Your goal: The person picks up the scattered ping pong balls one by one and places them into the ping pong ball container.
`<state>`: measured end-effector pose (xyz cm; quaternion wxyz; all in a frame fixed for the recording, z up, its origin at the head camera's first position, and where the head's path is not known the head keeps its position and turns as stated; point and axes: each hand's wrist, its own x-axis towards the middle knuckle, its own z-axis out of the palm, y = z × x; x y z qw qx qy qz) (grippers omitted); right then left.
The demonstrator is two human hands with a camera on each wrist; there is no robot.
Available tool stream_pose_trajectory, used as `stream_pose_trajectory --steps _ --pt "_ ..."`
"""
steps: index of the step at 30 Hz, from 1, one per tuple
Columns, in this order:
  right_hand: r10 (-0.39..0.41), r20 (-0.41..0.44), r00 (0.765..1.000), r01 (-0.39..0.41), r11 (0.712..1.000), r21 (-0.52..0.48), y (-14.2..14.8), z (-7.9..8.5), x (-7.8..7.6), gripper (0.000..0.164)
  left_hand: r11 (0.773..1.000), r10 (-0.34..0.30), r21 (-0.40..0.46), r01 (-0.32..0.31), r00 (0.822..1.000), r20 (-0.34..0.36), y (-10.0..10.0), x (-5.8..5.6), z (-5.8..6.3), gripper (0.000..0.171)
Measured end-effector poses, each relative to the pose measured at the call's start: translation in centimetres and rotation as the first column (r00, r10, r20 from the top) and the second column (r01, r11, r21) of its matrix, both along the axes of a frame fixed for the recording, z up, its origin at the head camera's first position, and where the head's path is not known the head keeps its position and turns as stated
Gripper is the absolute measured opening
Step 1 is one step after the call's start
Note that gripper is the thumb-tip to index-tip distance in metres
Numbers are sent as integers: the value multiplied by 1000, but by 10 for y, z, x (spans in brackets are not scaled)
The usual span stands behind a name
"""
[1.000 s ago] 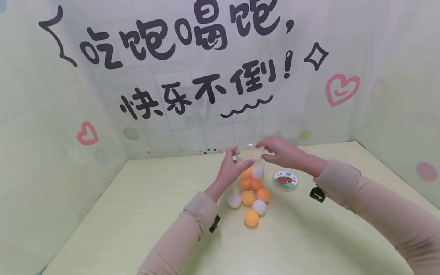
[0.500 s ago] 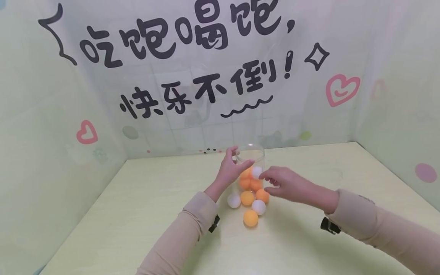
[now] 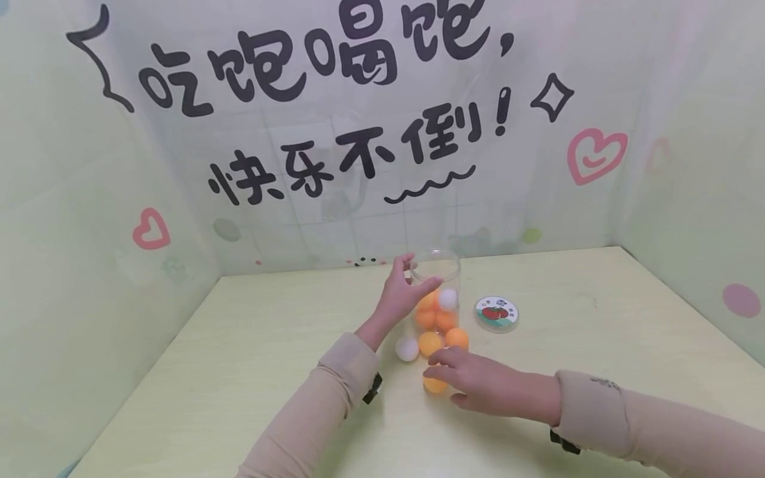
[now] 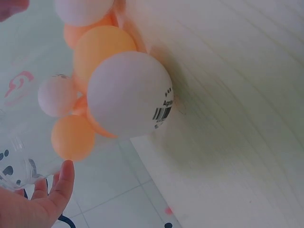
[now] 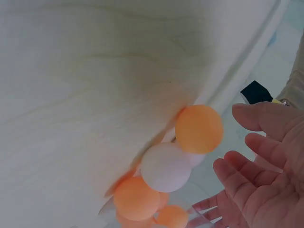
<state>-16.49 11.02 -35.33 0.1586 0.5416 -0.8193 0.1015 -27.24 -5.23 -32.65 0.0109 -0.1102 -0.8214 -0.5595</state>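
Observation:
My left hand (image 3: 399, 295) holds a clear plastic jar (image 3: 453, 273) upright near its rim, thumb and fingers on either side. Inside lie several orange ping-pong balls (image 3: 425, 318) and a white one (image 3: 448, 299). Loose balls rest in front of it: a white ball (image 3: 408, 348), an orange ball (image 3: 430, 344), and another orange ball (image 3: 457, 338). My right hand (image 3: 487, 385) hovers over the nearest orange ball (image 3: 434, 385), its fingers loosely bent. In the right wrist view a gap separates the fingers from that ball; the loose white ball (image 5: 166, 167) beside it is hidden in the head view.
A round lid (image 3: 497, 313) with a tomato picture lies on the table (image 3: 269, 358) to the right of the jar. Behind stands a white printed curtain (image 3: 335, 232), with more sheeting along both sides.
My right hand has come away from the jar's rim, down and toward me, to the nearest orange ball, uncovering the lid on the way. The left hand stays on the jar.

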Motion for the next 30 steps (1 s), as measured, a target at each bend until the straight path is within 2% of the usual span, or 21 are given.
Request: stream_pose_trajectory --steps 4,11,18,24,30 --pt "21 -12 1000 -21 1000 22 -5 -3 1 46 1000 0 0 0 1000 -3 0 1 0 76" --pt "31 -34 999 -31 999 -10 -9 -9 -1 42 1000 -6 -4 6 1000 2 0 2 1 76" --pt "13 -56 998 -13 1000 -2 -14 -12 -3 39 1000 -13 4 13 1000 7 -1 3 1 76" --pt "-26 -32 999 28 998 51 -18 -12 -3 36 1000 -9 0 9 1000 10 -1 3 2 75" --pt "-41 60 997 33 992 125 -21 -12 -2 34 1000 -6 3 6 1000 13 -1 2 2 75"
